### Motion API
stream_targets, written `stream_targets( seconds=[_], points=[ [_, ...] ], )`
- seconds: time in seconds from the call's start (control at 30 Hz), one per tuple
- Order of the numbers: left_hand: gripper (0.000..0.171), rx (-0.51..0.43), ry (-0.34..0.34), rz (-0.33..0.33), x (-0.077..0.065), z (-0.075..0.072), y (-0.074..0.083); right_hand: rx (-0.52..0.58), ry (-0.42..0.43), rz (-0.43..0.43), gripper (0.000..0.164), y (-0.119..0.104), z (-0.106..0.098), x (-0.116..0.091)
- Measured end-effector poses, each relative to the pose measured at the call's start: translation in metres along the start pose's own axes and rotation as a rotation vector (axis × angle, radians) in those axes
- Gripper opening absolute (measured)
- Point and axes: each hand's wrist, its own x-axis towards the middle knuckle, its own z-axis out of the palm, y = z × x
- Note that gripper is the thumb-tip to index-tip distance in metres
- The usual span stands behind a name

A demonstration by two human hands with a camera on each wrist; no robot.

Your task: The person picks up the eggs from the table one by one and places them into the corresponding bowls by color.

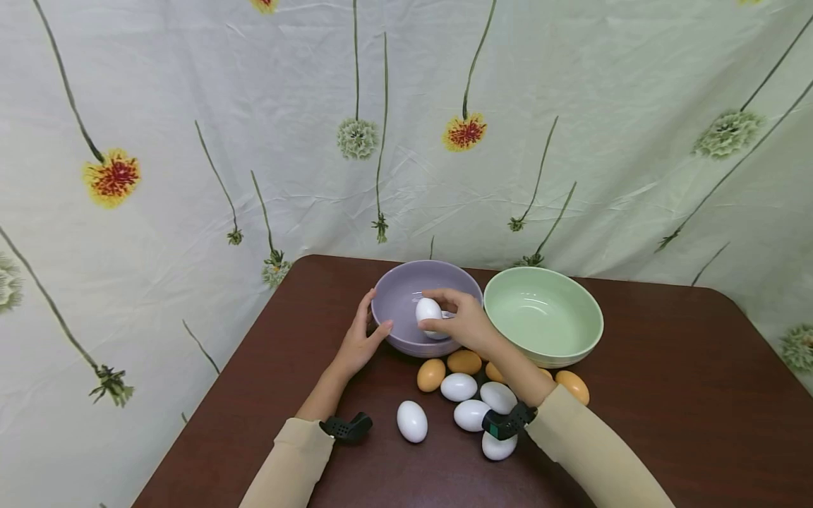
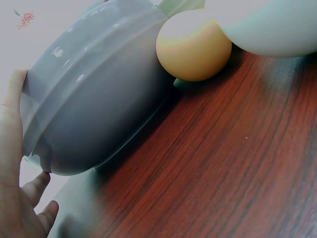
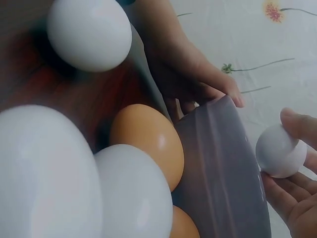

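Note:
My right hand (image 1: 466,321) pinches a white egg (image 1: 428,310) between thumb and fingertips, over the inside of the purple bowl (image 1: 400,282). In the right wrist view this egg (image 3: 280,151) appears just past the bowl's rim. Another white patch shows behind the right fingers, mostly hidden. My left hand (image 1: 358,346) holds the bowl's left side, thumb at the rim and fingers along the outer wall. Close in front of the bowl lie a brown egg (image 1: 431,375), a second brown egg (image 1: 464,362) and a white egg (image 1: 459,387).
A pale green bowl (image 1: 543,310) stands right of the purple one, nothing showing inside. More white and brown eggs lie under the right forearm, among them a brown egg (image 1: 573,387). One white egg (image 1: 412,422) sits apart at the front. A flowered cloth (image 1: 305,106) hangs behind the table.

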Motion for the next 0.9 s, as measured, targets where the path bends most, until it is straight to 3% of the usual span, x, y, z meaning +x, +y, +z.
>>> stream_targets(
  seconds=[0.43,0.7,0.9],
  points=[
    [0.075,-0.014,-0.016,-0.009,0.001,0.001,-0.001,-0.089,0.029,0.028,0.052,0.01,0.008,0.02],
    [0.075,-0.017,-0.016,-0.007,0.001,0.0,-0.001,-0.142,-0.004,-0.008,0.053,0.016,0.014,0.033],
    [0.075,-0.018,-0.02,-0.009,0.001,-0.001,-0.001,-0.19,0.008,0.029,0.052,0.018,0.017,0.039]
  ],
)
